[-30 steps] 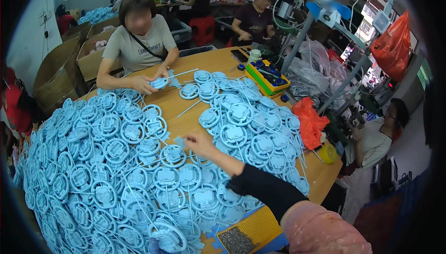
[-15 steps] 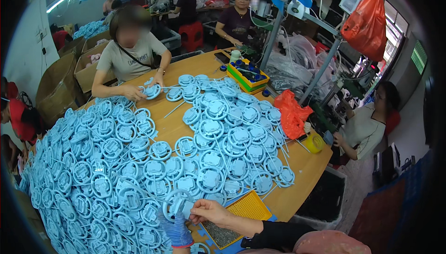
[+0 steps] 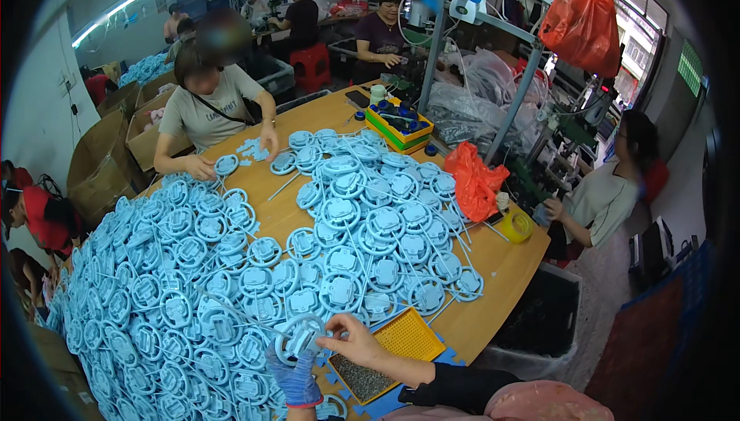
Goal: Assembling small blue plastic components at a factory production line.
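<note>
My left hand (image 3: 293, 375), in a blue work glove, and my bare right hand (image 3: 358, 344) together hold one light-blue round plastic ring part (image 3: 297, 338) at the near edge of the table. The right fingers pinch its centre piece. A large heap of the same blue ring parts (image 3: 231, 267) covers most of the wooden table (image 3: 501, 267) just beyond my hands. A yellow tray (image 3: 389, 348) with small dark pieces lies directly under my right wrist.
Across the table a person in a grey shirt (image 3: 212, 109) handles a blue part. A yellow-green box of small parts (image 3: 397, 124), an orange bag (image 3: 474, 182) and a yellow tape roll (image 3: 516, 224) sit at the right. Another seated person (image 3: 609, 190) is on the right; cardboard boxes (image 3: 100, 159) stand left.
My right hand pulled back from the middle of the heap to the near edge with a ring part. My gloved left hand has joined it on the part.
</note>
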`<action>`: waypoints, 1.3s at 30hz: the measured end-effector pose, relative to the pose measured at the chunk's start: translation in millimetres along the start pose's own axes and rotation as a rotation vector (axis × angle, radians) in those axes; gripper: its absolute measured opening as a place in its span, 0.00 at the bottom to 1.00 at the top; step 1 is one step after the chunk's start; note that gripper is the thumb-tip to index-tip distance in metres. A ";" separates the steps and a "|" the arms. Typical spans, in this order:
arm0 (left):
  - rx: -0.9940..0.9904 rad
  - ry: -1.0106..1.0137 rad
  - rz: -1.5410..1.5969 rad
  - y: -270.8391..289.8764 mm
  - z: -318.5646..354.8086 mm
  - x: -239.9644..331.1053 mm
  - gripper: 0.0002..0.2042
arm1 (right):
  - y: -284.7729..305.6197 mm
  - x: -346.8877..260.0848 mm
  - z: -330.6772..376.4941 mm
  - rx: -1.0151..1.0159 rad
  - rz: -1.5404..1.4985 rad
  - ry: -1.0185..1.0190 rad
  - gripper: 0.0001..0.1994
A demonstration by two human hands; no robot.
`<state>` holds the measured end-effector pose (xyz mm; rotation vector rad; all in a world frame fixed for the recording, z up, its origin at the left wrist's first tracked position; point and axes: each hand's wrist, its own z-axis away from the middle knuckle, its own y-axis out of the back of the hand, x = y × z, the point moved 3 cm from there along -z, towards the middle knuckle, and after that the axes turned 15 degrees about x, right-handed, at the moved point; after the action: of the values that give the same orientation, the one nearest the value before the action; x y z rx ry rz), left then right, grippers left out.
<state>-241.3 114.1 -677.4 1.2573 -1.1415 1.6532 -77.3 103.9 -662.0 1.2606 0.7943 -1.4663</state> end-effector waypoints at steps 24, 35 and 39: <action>-0.355 -0.021 -0.225 -40.4 43.5 21.0 0.35 | 42.5 33.7 32.3 -0.111 -0.463 -0.435 0.21; -0.435 0.242 -0.082 -49.0 19.5 -8.2 0.24 | 63.5 10.8 22.3 -0.112 -0.420 -0.320 0.24; -0.523 0.211 -0.167 -56.5 28.4 5.9 0.25 | 74.5 19.3 19.3 -0.195 -0.458 -0.292 0.21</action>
<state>-181.9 105.5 -656.7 0.7998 -1.1986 1.2213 -11.4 60.0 -666.7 0.7205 1.0403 -1.8332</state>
